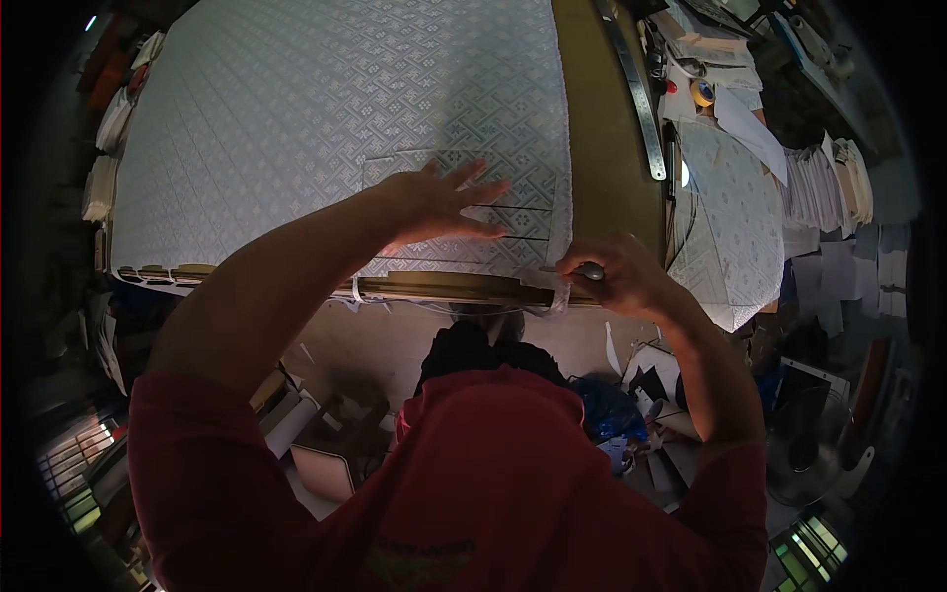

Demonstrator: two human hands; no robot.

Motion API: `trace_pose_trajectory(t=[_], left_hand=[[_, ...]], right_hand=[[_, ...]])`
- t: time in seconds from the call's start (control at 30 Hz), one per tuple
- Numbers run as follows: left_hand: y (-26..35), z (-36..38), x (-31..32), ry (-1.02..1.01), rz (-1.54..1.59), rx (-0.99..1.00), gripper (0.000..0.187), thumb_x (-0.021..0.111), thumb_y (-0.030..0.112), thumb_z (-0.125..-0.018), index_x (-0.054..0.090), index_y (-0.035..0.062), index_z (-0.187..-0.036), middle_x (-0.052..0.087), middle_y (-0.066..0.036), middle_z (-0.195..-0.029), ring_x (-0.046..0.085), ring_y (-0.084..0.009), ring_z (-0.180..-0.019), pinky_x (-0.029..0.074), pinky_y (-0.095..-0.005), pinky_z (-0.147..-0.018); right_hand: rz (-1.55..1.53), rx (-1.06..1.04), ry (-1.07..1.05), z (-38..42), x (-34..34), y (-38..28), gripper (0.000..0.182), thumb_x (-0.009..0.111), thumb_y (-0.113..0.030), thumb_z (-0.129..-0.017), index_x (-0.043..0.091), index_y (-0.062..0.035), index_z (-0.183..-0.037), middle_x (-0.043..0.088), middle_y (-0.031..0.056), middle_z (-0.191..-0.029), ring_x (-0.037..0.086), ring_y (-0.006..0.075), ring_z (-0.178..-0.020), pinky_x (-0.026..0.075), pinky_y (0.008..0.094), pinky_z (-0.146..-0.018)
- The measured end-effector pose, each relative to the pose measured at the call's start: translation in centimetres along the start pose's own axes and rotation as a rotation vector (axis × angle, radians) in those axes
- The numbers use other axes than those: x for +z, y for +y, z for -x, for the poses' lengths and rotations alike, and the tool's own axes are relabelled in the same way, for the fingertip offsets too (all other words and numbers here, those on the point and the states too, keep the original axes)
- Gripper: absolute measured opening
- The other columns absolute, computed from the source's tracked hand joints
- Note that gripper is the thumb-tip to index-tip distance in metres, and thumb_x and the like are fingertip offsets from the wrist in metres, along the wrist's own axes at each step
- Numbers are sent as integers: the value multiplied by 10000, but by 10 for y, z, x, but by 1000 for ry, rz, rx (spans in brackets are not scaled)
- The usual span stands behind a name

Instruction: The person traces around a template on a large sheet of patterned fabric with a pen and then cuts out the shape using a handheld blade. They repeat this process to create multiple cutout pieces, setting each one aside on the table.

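A stack of pale patterned fabric [326, 109] covers most of the cutting table [602, 148]. My left hand [439, 202] lies flat with fingers spread on a cut pattern piece [464, 212] at the fabric's near right corner. My right hand [617, 276] is closed around a small dark tool [590, 269] at the fabric's edge, by the table's front rim. Dark lines run across the cloth between the two hands.
A long metal ruler [639, 94] lies on the bare table strip right of the fabric. Cut patterned pieces [730, 217], paper stacks [824, 178] and a tape roll [702, 92] crowd the right. Scraps and bags litter the floor below.
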State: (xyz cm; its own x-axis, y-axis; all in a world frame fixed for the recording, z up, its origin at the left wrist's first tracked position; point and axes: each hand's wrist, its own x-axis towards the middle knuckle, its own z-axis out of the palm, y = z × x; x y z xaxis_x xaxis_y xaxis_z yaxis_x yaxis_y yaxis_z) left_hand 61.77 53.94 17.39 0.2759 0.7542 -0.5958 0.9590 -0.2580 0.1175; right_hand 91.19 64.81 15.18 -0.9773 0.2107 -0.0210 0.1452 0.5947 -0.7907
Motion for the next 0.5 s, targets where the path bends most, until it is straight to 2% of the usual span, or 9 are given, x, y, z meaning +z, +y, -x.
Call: trace_pose_trajectory(t=[0.13, 0.2, 0.23, 0.3, 0.33, 0.4, 0.43, 0.5], left_hand=[[-5, -1, 2, 7, -33, 38, 977, 761, 27, -824, 372, 586, -1525, 41, 36, -1769, 244, -542, -1530, 459, -556, -1181], [-5, -2, -2, -26, 70, 27, 1010, 771, 14, -801, 367, 590, -1526, 46, 39, -1768, 168, -490, -1571, 397, -572, -1224], [-9, -2, 3, -37, 67, 10, 1010, 771, 14, -801, 367, 590, -1526, 46, 39, -1768, 168, -490, -1571, 397, -572, -1224], [-20, -6, 13, 91, -82, 229, 1039, 789, -1, -770, 375, 586, -1522, 54, 35, -1768, 101, -420, -1604, 354, -596, -1241], [-18, -4, 7, 85, -85, 219, 1039, 789, -1, -770, 375, 586, -1522, 54, 35, -1768, 101, -420, -1604, 354, -596, -1241], [-11, 0, -8, -18, -119, 203, 870, 708, 85, -882, 379, 578, -1519, 63, 31, -1768, 65, -367, -1620, 324, -631, -1240], [-15, -3, -2, -19, -122, 201, 870, 708, 85, -882, 379, 578, -1519, 63, 31, -1768, 65, -367, -1620, 324, -631, -1240], [-26, -10, 14, 117, -153, 289, 673, 579, 220, -989, 369, 573, -1522, 72, 23, -1768, 88, -376, -1618, 333, -651, -1223]], right_hand=[[-157, -84, 113, 1, 24, 10, 143, 764, -8, -892, 712, -77, -1006, 773, 79, -925, 769, 243, -843, 591, 352, -715], [-273, -53, 149, -15, 44, 2, 117, 745, -28, -873, 667, -70, -949, 732, 104, -915, 728, 319, -827, 572, 381, -706], [-286, -68, 148, -27, 57, 0, 117, 745, -28, -873, 667, -70, -949, 732, 104, -915, 728, 319, -827, 572, 381, -706], [-171, -166, 207, -58, 90, -5, 115, 730, -27, -877, 663, -72, -960, 729, 110, -908, 723, 338, -824, 571, 403, -717], [-178, -190, 231, -75, 104, -14, 120, 721, -22, -876, 663, -72, -968, 727, 120, -903, 721, 346, -823, 567, 423, -720], [-186, -215, 258, -113, 137, -33, 126, 711, -17, -874, 663, -72, -976, 726, 129, -899, 718, 354, -822, 563, 442, -722], [-226, -220, 236, -133, 156, -38, 170, 732, -30, -875, 680, -71, -1032, 734, 137, -933, 720, 357, -848, 562, 446, -737], [-259, -227, 215, -152, 172, -50, 221, 753, -42, -877, 697, -69, -1088, 742, 145, -967, 722, 359, -873, 561, 450, -752]])
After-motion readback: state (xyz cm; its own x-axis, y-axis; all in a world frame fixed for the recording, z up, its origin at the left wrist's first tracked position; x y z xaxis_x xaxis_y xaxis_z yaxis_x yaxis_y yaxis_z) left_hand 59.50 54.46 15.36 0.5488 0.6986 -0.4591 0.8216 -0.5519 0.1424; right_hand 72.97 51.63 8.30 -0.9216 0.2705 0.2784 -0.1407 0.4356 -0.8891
